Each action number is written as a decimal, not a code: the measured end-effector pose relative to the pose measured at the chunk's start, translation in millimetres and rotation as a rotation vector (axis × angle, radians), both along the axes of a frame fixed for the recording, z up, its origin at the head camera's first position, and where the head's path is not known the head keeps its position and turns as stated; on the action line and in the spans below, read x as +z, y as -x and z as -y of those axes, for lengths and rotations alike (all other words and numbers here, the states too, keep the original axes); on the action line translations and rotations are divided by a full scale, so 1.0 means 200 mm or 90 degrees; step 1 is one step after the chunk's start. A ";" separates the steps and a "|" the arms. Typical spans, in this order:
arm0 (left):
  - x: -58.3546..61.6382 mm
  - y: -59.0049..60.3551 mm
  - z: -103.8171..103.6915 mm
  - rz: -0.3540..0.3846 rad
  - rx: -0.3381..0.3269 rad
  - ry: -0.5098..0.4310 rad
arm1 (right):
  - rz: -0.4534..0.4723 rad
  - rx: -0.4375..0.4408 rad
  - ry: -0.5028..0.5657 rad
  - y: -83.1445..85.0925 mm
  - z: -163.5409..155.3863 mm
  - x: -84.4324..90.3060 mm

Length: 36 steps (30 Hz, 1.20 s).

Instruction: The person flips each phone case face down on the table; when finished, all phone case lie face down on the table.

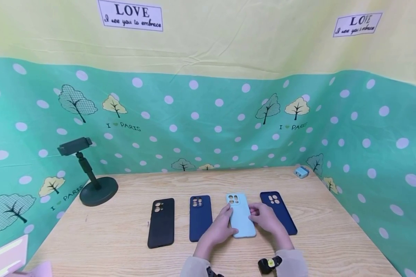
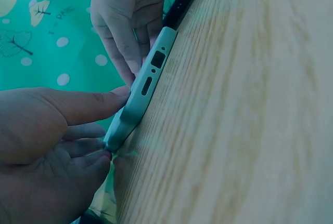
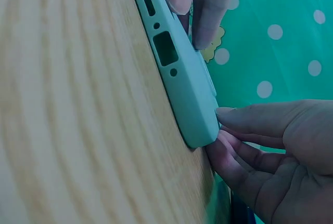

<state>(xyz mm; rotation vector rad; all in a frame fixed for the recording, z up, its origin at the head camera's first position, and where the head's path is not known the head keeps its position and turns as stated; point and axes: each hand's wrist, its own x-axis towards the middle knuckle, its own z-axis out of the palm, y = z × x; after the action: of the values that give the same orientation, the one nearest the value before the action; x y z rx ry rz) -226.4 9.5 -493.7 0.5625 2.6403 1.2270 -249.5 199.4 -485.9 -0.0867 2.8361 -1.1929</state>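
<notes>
A light blue phone case (image 1: pixel 242 221) lies on the wooden table, back side up, its camera cutouts at the far end. Along its left edge, my left hand (image 1: pixel 219 228) holds it, with the thumb over the near corner. My right hand (image 1: pixel 265 217) pinches the opposite long edge between thumb and fingers. The wrist views show the case's near end, with a port opening and a slot in its wall (image 2: pixel 139 99); in the right wrist view, the right thumb and fingers meet at the edge of the same case (image 3: pixel 179 86).
To the left lie a dark blue phone case (image 1: pixel 200 219) and a black one (image 1: pixel 161 223). Another dark blue case (image 1: pixel 284 215) lies just right of my right hand. A black stand (image 1: pixel 98 191) occupies the back left, and a small blue charger block (image 1: pixel 301 172) the back right.
</notes>
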 end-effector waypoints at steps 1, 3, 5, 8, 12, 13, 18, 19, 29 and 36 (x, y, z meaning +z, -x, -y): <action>0.00 0.00 0.00 -0.001 -0.001 0.000 | 0.001 0.000 0.001 0.00 0.00 0.00; 0.00 0.00 0.00 -0.005 -0.002 0.003 | -0.001 0.003 -0.001 0.00 0.00 0.01; 0.00 0.00 0.00 -0.004 -0.003 0.001 | 0.001 0.004 -0.001 -0.01 0.00 0.02; 0.01 0.00 -0.01 -0.006 -0.005 -0.008 | -0.001 0.003 0.003 -0.02 -0.02 0.04; 0.03 0.00 -0.03 -0.015 -0.007 -0.023 | -0.021 0.002 0.015 -0.03 -0.08 0.08; 0.04 0.00 -0.04 -0.017 -0.007 -0.024 | -0.028 0.003 0.016 -0.03 -0.10 0.08; 0.07 0.02 -0.08 -0.028 -0.016 -0.033 | -0.043 0.003 0.024 -0.03 -0.21 0.11; 0.08 0.02 -0.09 -0.028 -0.018 -0.034 | -0.044 0.001 0.020 -0.02 -0.23 0.12; 0.10 0.08 -0.30 -0.054 -0.044 -0.019 | -0.044 -0.014 -0.027 -0.02 -0.48 0.15; 0.09 0.09 -0.42 -0.049 -0.052 0.021 | -0.027 -0.014 -0.033 -0.04 -0.56 0.12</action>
<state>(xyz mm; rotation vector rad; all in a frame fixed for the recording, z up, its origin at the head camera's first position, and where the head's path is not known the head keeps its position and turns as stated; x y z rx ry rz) -243.4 94.3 -476.1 0.7192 2.6654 1.1582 -241.6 311.8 -462.1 -0.0786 2.9096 -1.1343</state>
